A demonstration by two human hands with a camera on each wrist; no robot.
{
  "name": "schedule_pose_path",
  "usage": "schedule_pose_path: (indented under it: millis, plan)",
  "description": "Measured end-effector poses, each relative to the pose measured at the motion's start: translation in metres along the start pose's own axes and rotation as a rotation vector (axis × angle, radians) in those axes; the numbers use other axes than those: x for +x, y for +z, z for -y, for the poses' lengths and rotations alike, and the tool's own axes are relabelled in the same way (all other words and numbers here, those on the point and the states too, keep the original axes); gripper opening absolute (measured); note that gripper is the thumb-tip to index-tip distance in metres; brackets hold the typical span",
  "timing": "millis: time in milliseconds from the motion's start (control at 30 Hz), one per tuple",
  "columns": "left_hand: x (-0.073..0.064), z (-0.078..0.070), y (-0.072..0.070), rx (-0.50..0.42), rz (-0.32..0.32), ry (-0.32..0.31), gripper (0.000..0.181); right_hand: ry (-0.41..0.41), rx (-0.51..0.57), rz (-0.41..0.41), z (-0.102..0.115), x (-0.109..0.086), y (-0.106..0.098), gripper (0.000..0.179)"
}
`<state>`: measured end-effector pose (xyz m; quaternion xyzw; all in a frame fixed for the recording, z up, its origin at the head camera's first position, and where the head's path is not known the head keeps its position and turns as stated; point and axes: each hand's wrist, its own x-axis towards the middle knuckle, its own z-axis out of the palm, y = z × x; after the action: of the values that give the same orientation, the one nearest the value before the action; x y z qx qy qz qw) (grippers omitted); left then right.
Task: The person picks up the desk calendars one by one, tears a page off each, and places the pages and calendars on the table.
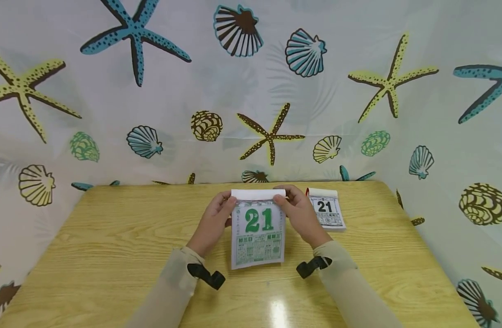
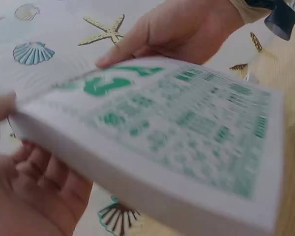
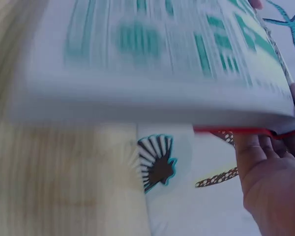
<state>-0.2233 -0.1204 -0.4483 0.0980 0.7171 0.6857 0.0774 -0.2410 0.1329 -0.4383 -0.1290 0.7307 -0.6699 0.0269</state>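
Both hands hold up a thick tear-off calendar (image 1: 258, 237), printed in green with a large 21, by its white top band. My left hand (image 1: 212, 221) grips the upper left corner, thumb on the front and fingers behind. At the upper right corner my right hand (image 1: 302, 216) pinches it the same way. The left wrist view shows the thick pad (image 2: 187, 128) tilted, with curled left fingers (image 2: 49, 172) under its edge. In the right wrist view a red strip (image 3: 231, 130) shows along the calendar's back, beside the right fingers (image 3: 258, 155).
A smaller calendar (image 1: 326, 212) with a black 21 lies on the wooden table (image 1: 132, 246), just beyond the right hand. Behind the table's far edge hangs a white cloth (image 1: 173, 91) printed with starfish and shells. Each wrist wears a black strap (image 1: 206, 274).
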Motion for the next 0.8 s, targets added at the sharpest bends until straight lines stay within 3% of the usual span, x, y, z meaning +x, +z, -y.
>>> schedule_pose_path:
  millis: [133,233,333,500,733,800]
  plan:
    - [-0.006,0.011,-0.005,-0.143,0.139,0.023,0.060,-0.048,0.069,-0.050,0.011,0.000,0.003,0.040]
    - [-0.010,0.020,-0.008,-0.162,0.186,0.030,0.058,-0.066,0.100,-0.083,0.016,0.001,0.005,0.042]
    - [-0.013,0.025,-0.009,-0.195,0.195,0.055,0.057,-0.064,0.151,-0.106,0.017,0.004,0.009,0.042]
    - [-0.018,0.029,-0.002,-0.243,0.169,0.032,0.064,-0.084,0.214,-0.127,0.020,0.005,0.017,0.036]
    - [-0.024,0.036,0.018,-0.406,0.221,-0.031,0.080,-0.111,0.201,-0.151,0.021,0.001,0.018,0.036]
    - [-0.026,0.038,0.023,-0.414,0.217,-0.037,0.081,-0.115,0.190,-0.150,0.019,0.000,0.018,0.037]
